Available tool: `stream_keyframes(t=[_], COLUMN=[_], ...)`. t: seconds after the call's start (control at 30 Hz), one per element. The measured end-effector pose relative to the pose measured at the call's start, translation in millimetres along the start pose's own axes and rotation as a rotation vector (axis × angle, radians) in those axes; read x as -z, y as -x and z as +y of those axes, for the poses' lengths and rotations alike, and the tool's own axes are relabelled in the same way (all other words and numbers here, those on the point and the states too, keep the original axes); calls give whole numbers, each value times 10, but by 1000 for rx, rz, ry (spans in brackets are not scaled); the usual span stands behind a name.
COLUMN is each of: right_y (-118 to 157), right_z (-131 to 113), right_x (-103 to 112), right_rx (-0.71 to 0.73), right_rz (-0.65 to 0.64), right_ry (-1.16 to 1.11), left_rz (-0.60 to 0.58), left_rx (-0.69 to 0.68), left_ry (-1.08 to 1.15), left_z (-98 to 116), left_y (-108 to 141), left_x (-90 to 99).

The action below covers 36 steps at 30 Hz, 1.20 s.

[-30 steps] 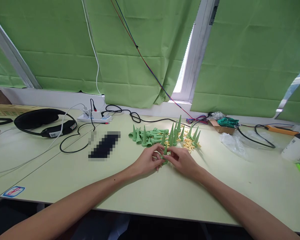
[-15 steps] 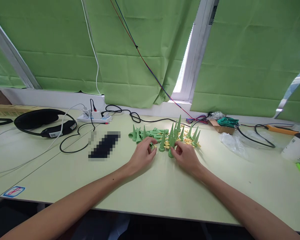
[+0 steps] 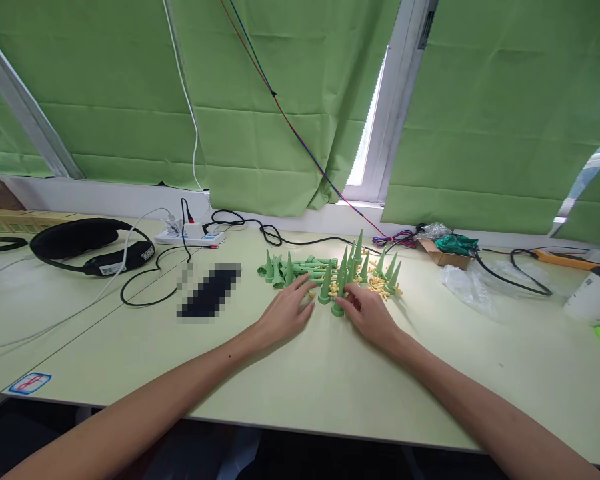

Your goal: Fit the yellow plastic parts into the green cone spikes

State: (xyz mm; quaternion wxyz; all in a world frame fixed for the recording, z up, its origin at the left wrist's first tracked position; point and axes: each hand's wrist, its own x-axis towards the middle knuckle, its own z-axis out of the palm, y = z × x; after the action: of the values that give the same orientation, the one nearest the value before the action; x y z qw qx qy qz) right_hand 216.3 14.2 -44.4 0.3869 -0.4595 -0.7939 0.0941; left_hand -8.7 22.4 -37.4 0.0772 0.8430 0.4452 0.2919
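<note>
Upright green plastic cones stand in a cluster around a pile of small yellow plastic pieces (image 3: 379, 287). My right hand (image 3: 373, 315) pinches the nearest green cone (image 3: 338, 305) low down, its base on the table. Beside it, apart from my fingers, stands another green cone (image 3: 325, 288). My left hand (image 3: 287, 310) rests on the table to the left, fingers stretched forward and thumb apart. A small yellow piece (image 3: 311, 293) lies close to its fingertips; I cannot tell whether they touch it. Behind that hand lie several green tubes (image 3: 320, 264) in a heap.
A blurred-out dark rectangle (image 3: 211, 291) is left of my hands. Farther left are a black headband device (image 3: 93, 247), cables and a power strip (image 3: 190, 235). To the right lie a small cardboard box (image 3: 445, 256), a plastic bag (image 3: 465, 290) and a white cup (image 3: 593, 297).
My right hand and the cone in it have shifted slightly left, nearer the neighbouring cone. The fingers of my left hand have straightened out a little.
</note>
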Motion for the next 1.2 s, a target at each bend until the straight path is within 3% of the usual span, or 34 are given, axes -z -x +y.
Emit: stream_keyframes(t=[0.6, 0.9, 1.2], right_y=[-5, 10, 12], right_z=[-4, -59, -79], right_x=[8, 17, 25], right_rx=[-67, -67, -100], right_rz=[10, 27, 180], right_ry=[-70, -62, -150], left_rz=[-16, -82, -68], left_rx=[-8, 19, -16], left_ry=[-25, -60, -1], left_z=[-14, -25, 4], left_y=[7, 6, 4], left_x=[-18, -20, -5])
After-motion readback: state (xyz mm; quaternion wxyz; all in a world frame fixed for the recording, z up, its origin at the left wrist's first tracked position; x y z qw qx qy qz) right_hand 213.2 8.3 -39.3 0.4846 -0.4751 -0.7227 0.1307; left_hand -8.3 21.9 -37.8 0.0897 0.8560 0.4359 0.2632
